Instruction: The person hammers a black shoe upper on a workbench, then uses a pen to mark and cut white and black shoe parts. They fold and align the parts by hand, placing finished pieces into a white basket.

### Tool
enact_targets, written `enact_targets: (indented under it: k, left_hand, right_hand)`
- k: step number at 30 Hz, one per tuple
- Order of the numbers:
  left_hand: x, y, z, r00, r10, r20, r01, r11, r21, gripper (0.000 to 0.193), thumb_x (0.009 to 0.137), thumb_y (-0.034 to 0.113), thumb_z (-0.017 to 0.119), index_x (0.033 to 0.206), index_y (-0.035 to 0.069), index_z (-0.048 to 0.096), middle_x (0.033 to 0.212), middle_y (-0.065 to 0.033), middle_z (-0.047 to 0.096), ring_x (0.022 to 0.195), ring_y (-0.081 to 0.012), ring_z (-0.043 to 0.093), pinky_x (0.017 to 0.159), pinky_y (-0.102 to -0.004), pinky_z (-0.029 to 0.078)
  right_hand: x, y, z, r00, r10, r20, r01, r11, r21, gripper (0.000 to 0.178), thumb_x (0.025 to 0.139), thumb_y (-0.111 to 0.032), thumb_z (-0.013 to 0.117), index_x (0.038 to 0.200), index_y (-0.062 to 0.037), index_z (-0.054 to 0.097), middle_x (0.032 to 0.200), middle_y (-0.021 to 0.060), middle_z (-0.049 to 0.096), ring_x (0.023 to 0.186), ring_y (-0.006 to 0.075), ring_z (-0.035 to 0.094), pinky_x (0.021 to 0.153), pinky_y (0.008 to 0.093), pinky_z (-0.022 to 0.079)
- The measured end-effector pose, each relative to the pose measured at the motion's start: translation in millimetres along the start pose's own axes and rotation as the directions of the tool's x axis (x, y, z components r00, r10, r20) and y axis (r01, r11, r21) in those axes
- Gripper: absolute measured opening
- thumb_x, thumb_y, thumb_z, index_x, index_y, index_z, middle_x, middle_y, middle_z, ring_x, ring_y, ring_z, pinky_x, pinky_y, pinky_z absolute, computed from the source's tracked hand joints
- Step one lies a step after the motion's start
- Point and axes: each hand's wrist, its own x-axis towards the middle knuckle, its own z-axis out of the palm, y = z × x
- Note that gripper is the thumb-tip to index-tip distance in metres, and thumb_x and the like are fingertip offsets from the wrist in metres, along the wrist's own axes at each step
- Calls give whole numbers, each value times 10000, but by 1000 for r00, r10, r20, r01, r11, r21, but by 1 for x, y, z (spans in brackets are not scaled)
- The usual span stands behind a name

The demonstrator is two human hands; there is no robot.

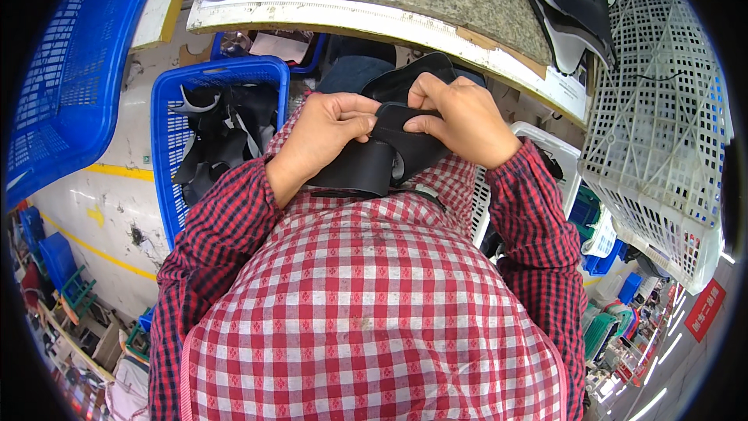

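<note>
Two hands grip one curved black leather-like piece held against the chest, above the red-checked apron. Left hand pinches its upper edge with fingers curled; right hand clamps the same edge from the other side. Blue plastic crate of black pieces stands left; bench above.

We record a long-sleeved checked shirt in dark red and black, its sleeves reaching to the wrists with cuffs closed. Over the front lies a gingham apron in lighter red and white, each white square bearing a small red diamond mark. We note faint grey soiling across its upper middle. A pink strap edges the apron at either side. The left hand and right hand are bare, without gloves, rings or watch.
</note>
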Motion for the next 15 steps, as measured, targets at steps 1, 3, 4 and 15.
enact_targets:
  k: [1, 3, 4, 15]
  left_hand:
    - [0, 1, 0, 1000, 0, 0, 0, 1000, 7, 203, 958, 24, 669, 1135, -47, 741, 937, -47, 749, 781, -75, 643, 748, -220, 532]
    - [0, 1, 1, 1000, 1, 1, -1, 1000, 19, 203, 960, 18, 666, 1137, -48, 741, 943, -46, 749, 774, -72, 632, 743, -220, 527]
    - [-1, 2, 2, 1000, 5, 1, -5, 1000, 31, 205, 959, 18, 668, 1140, -47, 740, 943, -45, 749, 770, -72, 626, 740, -221, 526]
    - [-3, -3, 2, 999, -6, -39, 8, 998, 54, 213, 961, 8, 671, 1157, -43, 736, 939, -43, 743, 760, -74, 610, 730, -219, 520]
  right_hand:
    - [0, 1, 0, 1000, 1, 3, -1, 1000, -11, 331, 838, -286, 816, 1011, -100, 603, 839, 84, 749, 758, 333, 677, 798, 407, 496]
    - [1, 3, 0, 1000, -9, 6, 9, 1000, 0, 342, 832, -295, 818, 1013, -96, 606, 839, 92, 747, 760, 345, 684, 752, 425, 505]
    - [1, 4, -1, 1000, -20, 5, 20, 1000, 21, 349, 829, -300, 820, 1013, -95, 607, 839, 96, 746, 762, 352, 688, 724, 436, 508]
    - [7, 5, -2, 993, 15, 113, -23, 997, 67, 369, 817, -317, 828, 1007, -83, 615, 805, 115, 724, 796, 367, 699, 662, 462, 504]
